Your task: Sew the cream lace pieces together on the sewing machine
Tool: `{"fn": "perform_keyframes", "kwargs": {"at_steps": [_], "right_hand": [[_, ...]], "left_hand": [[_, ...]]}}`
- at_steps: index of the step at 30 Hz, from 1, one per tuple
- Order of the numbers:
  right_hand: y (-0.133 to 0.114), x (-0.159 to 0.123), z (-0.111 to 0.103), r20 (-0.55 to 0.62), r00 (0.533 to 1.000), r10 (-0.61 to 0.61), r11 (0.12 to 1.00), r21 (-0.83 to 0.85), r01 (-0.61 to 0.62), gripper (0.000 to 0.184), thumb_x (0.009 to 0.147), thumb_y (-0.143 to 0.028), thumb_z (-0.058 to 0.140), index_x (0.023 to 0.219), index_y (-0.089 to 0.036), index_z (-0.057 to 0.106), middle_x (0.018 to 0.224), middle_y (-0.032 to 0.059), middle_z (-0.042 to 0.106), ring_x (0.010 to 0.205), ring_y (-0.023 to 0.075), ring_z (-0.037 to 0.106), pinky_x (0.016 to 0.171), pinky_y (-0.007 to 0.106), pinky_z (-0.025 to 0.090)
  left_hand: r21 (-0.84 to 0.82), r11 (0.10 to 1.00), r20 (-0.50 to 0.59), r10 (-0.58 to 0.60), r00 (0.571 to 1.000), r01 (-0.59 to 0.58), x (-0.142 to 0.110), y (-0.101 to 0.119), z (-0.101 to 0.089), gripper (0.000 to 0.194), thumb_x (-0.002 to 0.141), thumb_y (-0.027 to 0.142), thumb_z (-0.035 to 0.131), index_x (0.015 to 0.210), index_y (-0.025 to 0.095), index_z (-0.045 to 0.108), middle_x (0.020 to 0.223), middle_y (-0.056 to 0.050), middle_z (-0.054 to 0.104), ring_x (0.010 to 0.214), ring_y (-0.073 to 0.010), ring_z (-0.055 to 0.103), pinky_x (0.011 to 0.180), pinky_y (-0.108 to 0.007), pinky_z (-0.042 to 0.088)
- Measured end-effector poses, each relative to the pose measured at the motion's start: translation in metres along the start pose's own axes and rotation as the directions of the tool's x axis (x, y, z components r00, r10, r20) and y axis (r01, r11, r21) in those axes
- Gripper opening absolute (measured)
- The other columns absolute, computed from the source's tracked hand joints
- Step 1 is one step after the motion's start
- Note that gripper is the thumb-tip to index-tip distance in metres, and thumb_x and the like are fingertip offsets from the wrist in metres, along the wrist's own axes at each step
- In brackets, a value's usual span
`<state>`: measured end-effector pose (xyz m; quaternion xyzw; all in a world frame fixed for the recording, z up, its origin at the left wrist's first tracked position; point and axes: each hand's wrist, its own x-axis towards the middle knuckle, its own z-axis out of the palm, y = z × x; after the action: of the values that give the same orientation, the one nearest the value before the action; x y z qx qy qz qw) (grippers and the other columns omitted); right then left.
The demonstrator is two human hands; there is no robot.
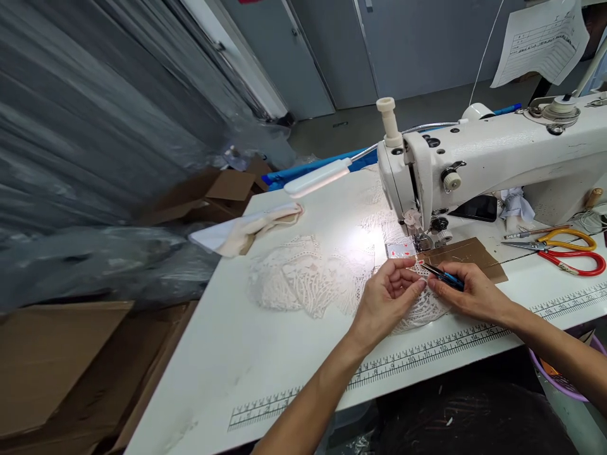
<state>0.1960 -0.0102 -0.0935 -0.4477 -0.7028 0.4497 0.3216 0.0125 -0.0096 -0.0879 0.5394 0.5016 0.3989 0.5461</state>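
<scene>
1. Here we were, right at the needle end of the machine (484,151), with the lace (420,311) on the table (227,360), under and between both hands.
2. The key line: our tool (448,277) slanted from the right hand (474,294) up and leftward, its dark tip just beside the left fingertips; fine tweezers or snips, we couldn't tell.
3. Grip check! The right hand was closed around that tool. The left hand (385,302) had its fingers curled at the lace, thumb and forefinger near the tip; whether they pinched it, we couldn't tell.
4. Nearest to the working spot? Both, practically level, with the left in from one side and the right from the other.
5. Crowding us just beyond the fingertips was the presser foot (422,242), leaving little room that way; a brown board (478,260) lay behind the right hand.
6. Farther right, the scissors (566,245) lay clear of both hands; a phone (477,207) sat under the machine's arm, and the lamp (320,178) stretched out to the left.
</scene>
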Motion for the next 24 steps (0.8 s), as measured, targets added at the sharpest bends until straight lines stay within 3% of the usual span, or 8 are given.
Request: {"fn": "perform_keyframes", "kwargs": {"at_steps": [3, 5, 9, 11, 12, 18, 21, 24], "right_hand": [[0.004, -0.002, -0.016, -0.082, 0.997, 0.01, 0.983, -0.181, -0.024, 0.032, 0.089, -0.041, 0.048, 0.093, -0.015, 0.067, 0.073, 0.0039, 0.063, 0.063, 0.0142, 0.054, 0.061, 0.027, 0.042], [0.011, -0.006, -0.034, -0.182, 0.983, 0.017, 0.928, -0.362, -0.084, 0.035, 0.089, -0.04, 0.048, 0.105, -0.016, 0.067, 0.076, 0.0057, 0.066, 0.065, 0.0173, 0.057, 0.065, 0.03, 0.044], [0.027, -0.02, -0.067, -0.268, 0.953, -0.138, 0.726, -0.682, -0.087, 0.041, 0.084, -0.04, 0.059, 0.115, -0.014, 0.067, 0.105, 0.0162, 0.066, 0.096, 0.0318, 0.058, 0.084, 0.045, 0.046], [0.031, -0.027, -0.074, -0.253, 0.945, -0.206, 0.679, -0.732, -0.049, 0.041, 0.084, -0.038, 0.058, 0.116, -0.012, 0.066, 0.116, 0.0196, 0.062, 0.107, 0.0353, 0.054, 0.09, 0.049, 0.044], [0.031, -0.03, -0.074, -0.242, 0.949, -0.205, 0.692, -0.721, -0.034, 0.041, 0.087, -0.037, 0.055, 0.117, -0.012, 0.065, 0.116, 0.0196, 0.061, 0.106, 0.0339, 0.055, 0.09, 0.048, 0.045], [0.01, -0.031, -0.048, -0.058, 0.998, -0.016, 0.813, -0.582, -0.021, 0.032, 0.094, -0.031, 0.045, 0.111, -0.015, 0.067, 0.096, 0.0104, 0.069, 0.078, 0.0191, 0.062, 0.07, 0.03, 0.046], [0.003, -0.029, -0.037, 0.03, 0.996, 0.08, 0.802, -0.595, -0.047, 0.03, 0.096, -0.034, 0.046, 0.105, -0.016, 0.069, 0.09, 0.0082, 0.071, 0.079, 0.0205, 0.064, 0.068, 0.031, 0.045], [0.006, -0.029, -0.031, 0.082, 0.996, 0.018, 0.806, -0.591, 0.034, 0.034, 0.095, -0.039, 0.05, 0.112, -0.014, 0.066, 0.097, 0.0114, 0.069, 0.086, 0.0224, 0.064, 0.075, 0.033, 0.047]], "left_hand": [[0.15, 0.977, -0.033, 0.157, 0.987, -0.15, -0.005, 0.001, 0.0, 0.029, 0.075, 0.029, 0.074, 0.099, 0.016, 0.065, 0.076, -0.004, 0.072, 0.068, -0.0147, 0.067, 0.064, -0.026, 0.055], [0.286, 0.91, 0.056, 0.296, 0.953, -0.3, -0.014, 0.001, 0.005, 0.023, 0.08, 0.026, 0.071, 0.101, 0.018, 0.067, 0.077, -0.005, 0.074, 0.066, -0.0155, 0.069, 0.061, -0.026, 0.055], [0.35, 0.736, 0.496, 0.379, 0.781, -0.58, -0.04, 0.004, 0.017, 0.038, 0.087, 0.026, 0.068, 0.123, 0.019, 0.062, 0.101, -0.01, 0.075, 0.081, -0.0206, 0.073, 0.07, -0.031, 0.06], [0.303, 0.691, 0.605, 0.393, 0.693, -0.656, -0.046, 0.009, 0.017, 0.042, 0.088, 0.026, 0.067, 0.129, 0.019, 0.059, 0.116, -0.012, 0.071, 0.098, -0.0232, 0.071, 0.082, -0.035, 0.06], [0.293, 0.681, 0.604, 0.413, 0.682, -0.671, -0.045, 0.013, 0.014, 0.039, 0.089, 0.025, 0.066, 0.127, 0.02, 0.061, 0.118, -0.012, 0.07, 0.104, -0.023, 0.069, 0.086, -0.035, 0.06], [0.553, 0.609, 0.329, 0.467, 0.821, -0.568, -0.008, 0.02, -0.009, 0.021, 0.091, 0.024, 0.06, 0.108, 0.022, 0.072, 0.104, -0.009, 0.074, 0.098, -0.0223, 0.07, 0.09, -0.038, 0.057], [0.635, 0.516, 0.395, 0.424, 0.815, -0.576, 0.01, 0.004, -0.002, 0.028, 0.092, 0.032, 0.059, 0.116, 0.019, 0.066, 0.113, -0.012, 0.069, 0.106, -0.0265, 0.065, 0.093, -0.046, 0.054], [0.649, 0.389, 0.496, 0.435, 0.751, -0.654, 0.018, -0.01, 0.008, 0.02, 0.091, 0.031, 0.059, 0.103, 0.017, 0.066, 0.102, -0.011, 0.067, 0.096, -0.0256, 0.064, 0.086, -0.047, 0.055]]}}
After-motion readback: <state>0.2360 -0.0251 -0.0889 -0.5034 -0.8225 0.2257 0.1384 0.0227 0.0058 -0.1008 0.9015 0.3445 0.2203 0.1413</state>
